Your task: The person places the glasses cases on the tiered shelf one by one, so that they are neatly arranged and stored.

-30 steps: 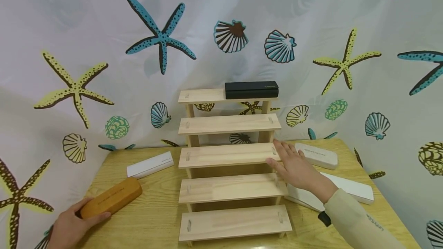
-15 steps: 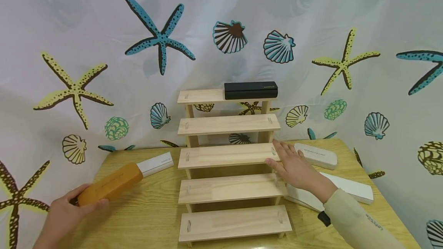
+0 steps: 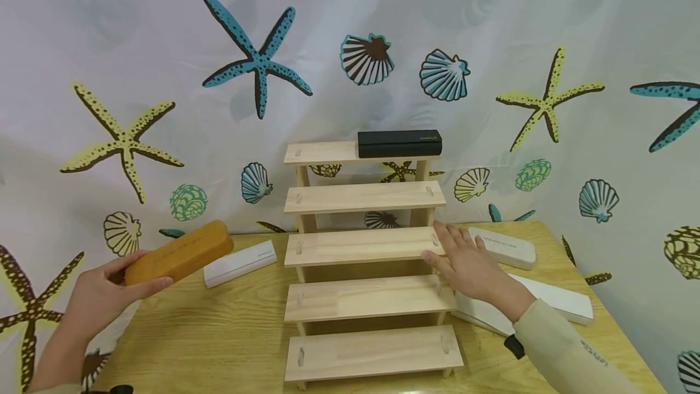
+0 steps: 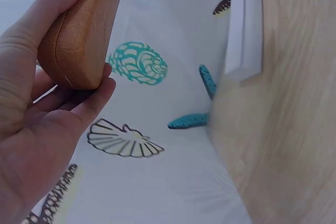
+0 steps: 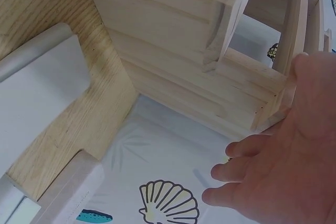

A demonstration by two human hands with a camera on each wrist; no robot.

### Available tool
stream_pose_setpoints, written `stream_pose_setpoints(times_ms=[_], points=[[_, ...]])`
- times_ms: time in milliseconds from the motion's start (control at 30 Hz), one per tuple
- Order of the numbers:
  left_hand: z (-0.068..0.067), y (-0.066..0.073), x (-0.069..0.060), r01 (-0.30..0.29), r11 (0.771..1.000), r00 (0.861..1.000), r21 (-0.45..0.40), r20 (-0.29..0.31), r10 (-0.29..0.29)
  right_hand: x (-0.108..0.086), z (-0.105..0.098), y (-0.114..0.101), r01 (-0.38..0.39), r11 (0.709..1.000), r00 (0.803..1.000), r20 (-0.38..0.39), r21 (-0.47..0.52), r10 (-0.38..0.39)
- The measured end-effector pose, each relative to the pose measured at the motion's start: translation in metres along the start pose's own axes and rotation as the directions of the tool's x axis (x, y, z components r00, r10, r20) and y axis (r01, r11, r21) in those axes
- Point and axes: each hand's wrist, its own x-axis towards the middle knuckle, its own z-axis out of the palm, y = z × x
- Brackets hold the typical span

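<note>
Patterned cloth (image 3: pixel 317 108): one, hanging behind everything.
Wooden table (image 3: pixel 219 333): one, under the rack and the pale cases.
Stepped rack (image 3: pixel 361 245): one, with five tiers.
Left hand (image 3: pixel 104 290): thumb and fingers gripped the near end of the orange case (image 3: pixel 180 254).
Right hand (image 3: pixel 476 263): held nothing that showed; its fingers lay extended at the right end of the middle tier (whether they steadied the rack, I could not tell).
Orange case: one, tilted in the air at left, near the white case (image 3: pixel 240 263). It had risen over the last half second, so the picking up looked largely done.
Black case (image 3: pixel 399 145): one, on the top tier's right.
Pale cases: one white at left; at right one rounded case (image 3: pixel 508 251) and apparently two long ones, partly hidden by the sleeve (image 3: pixel 563 345).
</note>
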Motion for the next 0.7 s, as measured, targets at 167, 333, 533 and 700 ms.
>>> stream_pose_setpoints(times_ms=[167,333,533,700], points=[[-0.006,0.019,0.006,-0.071,0.998,0.997,0.002,-0.03,0.071,0.0,0.0,-0.001,0.004,1.0,1.0,-0.011,-0.02,-0.004],[-0.013,0.04,0.013,-0.137,0.991,0.989,-0.006,-0.056,0.136,0.0,0.002,-0.001,0.004,0.999,1.0,-0.02,-0.043,-0.005],[-0.021,0.07,0.02,-0.184,0.983,0.981,-0.009,-0.062,0.183,0.0,0.003,0.0,0.006,0.997,0.999,-0.044,-0.071,-0.01],[-0.025,0.094,0.028,-0.214,0.977,0.974,-0.016,-0.078,0.212,0.0,0.003,0.0,0.007,0.997,0.998,-0.054,-0.081,-0.012]])
